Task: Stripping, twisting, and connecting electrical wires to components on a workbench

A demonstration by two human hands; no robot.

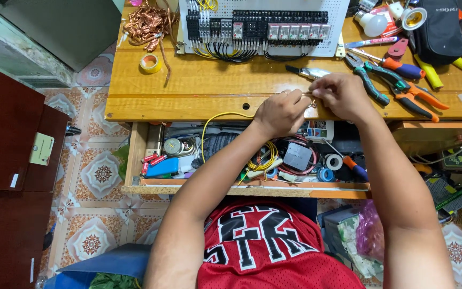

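Left hand: over front edge of bench, fingers pinched shut on end of yellow wire. Wire runs from the pinch leftward along the bench edge, then curves down into open drawer; long axis near the grip roughly left to right.

Right hand: just beside left, fingertips meeting it at the wire's end. Fingers closed on something small there; whether wire tip or a separate fitting, cannot tell. Wire end thus between both hands, left nearer the free run, right at the tip.

On bench, behind hands: white panel with rows of terminal blocks and black and yellow leads. Small cutters lying just beyond the right hand, apart from it. Pliers, green-handled, and orange-handled crimper to the right, near but untouched. Screwdriver beside them. Copper tangle and yellow tape roll far left. Bulb and black bag at right rear.

In drawer: tape rolls, grey box, blue case, loose coloured wires.

Below: red jersey, patterned floor tiles.
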